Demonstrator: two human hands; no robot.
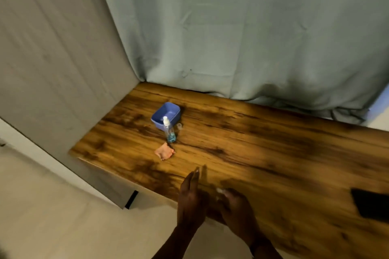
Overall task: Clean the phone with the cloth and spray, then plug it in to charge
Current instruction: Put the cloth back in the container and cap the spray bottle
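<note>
Left hand (pixel 190 197) is held over the bench (pixel 263 132) edge, fingers straight, grasping nothing; the state of the right hand (pixel 236 206) cannot be told through blur. The phone (pixel 370 204) lies far right, well apart from the cloth (pixel 164 151) and the spray bottle (pixel 169 130), which could be toppled by a hasty reach.

Table (pixel 263 143) wood-grain, glossy sheen, dark streaks; spray bottle (pixel 169 132) clear plastic, white cap; tub (pixel 166 114) smooth blue plastic; cloth (pixel 164 152) soft pink fabric; curtain (pixel 242 27) matt creased fabric; phone (pixel 370 205) dark, matt.
</note>
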